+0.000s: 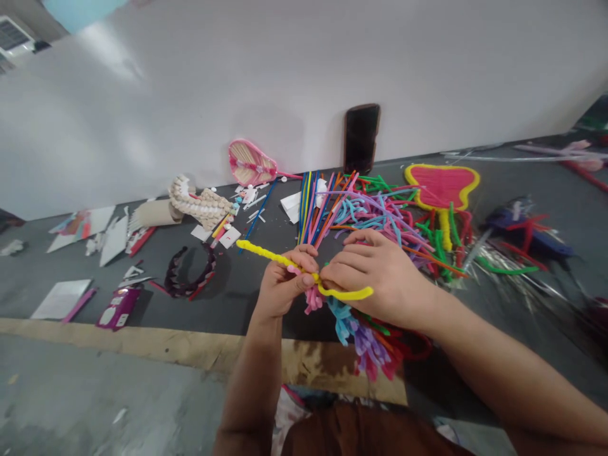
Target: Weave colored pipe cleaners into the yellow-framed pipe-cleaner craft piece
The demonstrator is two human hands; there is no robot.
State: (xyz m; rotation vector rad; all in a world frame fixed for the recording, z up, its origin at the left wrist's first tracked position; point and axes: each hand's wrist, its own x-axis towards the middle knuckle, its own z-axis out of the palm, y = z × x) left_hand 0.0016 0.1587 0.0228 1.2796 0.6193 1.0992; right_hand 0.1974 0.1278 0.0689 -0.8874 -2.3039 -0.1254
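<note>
A yellow pipe cleaner (266, 253) runs across both hands, its left part thick and twisted, its loose end curving out to the right. My left hand (287, 282) pinches it between thumb and fingers. Beside it, my right hand (375, 272) has its fingers closed on the same pipe cleaner; the exact grip is partly hidden. Under the hands hang pink pipe cleaner pieces (313, 300), with blue pieces (342, 320) and purple pieces (370, 348) below my right hand. A pile of coloured pipe cleaners (375, 212) lies just beyond.
A phone (361, 136) leans on the white board (304, 69). A pink-and-yellow fan shape (441, 187) lies right, a pink-rimmed fan (251, 163) stands behind. Left are a dark headband (190, 292), a purple box (118, 308) and paper scraps. The table's front edge (190, 345) is near.
</note>
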